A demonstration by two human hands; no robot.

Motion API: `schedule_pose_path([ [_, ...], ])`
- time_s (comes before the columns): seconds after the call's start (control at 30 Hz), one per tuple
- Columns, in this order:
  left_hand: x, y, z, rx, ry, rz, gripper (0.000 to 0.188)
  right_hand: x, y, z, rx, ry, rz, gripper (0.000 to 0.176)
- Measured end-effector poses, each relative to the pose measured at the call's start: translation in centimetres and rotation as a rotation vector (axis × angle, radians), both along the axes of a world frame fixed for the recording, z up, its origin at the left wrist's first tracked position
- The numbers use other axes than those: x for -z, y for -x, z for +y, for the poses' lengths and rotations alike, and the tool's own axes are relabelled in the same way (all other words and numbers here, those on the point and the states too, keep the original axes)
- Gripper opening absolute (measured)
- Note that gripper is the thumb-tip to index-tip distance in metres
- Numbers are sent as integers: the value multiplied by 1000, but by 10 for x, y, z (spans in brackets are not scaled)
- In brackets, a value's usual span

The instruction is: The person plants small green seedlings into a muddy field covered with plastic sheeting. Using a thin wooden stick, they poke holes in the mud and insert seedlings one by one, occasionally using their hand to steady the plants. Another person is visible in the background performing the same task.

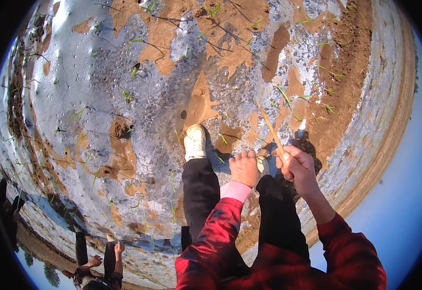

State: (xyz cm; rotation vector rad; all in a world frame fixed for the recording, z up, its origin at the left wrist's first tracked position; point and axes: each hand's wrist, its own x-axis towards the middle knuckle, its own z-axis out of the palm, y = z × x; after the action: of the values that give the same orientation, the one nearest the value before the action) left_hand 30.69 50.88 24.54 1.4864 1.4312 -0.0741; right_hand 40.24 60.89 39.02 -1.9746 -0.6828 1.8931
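Observation:
My right hand (298, 169) is closed around a slender wooden stick (270, 126), whose pointed end slants up and away to the left. Beside it, my left hand (245, 168) hangs low with its back towards me and its fingers curled. Whether anything is in those fingers is hidden. Below both hands lies silvery plastic mulch film (98, 69), smeared with brown soil. Thin green seedlings (283, 95) poke up from it, one seedling (223, 138) just ahead of my left hand. A dark round hole (183, 114) pierces the film beyond my left shoe.
My pale left shoe (195, 143) stands on the film; my right shoe (263, 165) is partly covered by my hands. A bare soil furrow (341, 90) runs along the right. Another person's hands (119, 247) and dark-trousered legs show at lower left.

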Motion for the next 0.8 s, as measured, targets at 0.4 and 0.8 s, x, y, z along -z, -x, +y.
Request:
schedule_pose_path([
  [0.4,21,12,54,129,1,128,45,-21,38,55,650,-13,277,36],
  [0.8,-57,-3,122,15,343,154,39,74,-4,121,547,75,282,23],
])
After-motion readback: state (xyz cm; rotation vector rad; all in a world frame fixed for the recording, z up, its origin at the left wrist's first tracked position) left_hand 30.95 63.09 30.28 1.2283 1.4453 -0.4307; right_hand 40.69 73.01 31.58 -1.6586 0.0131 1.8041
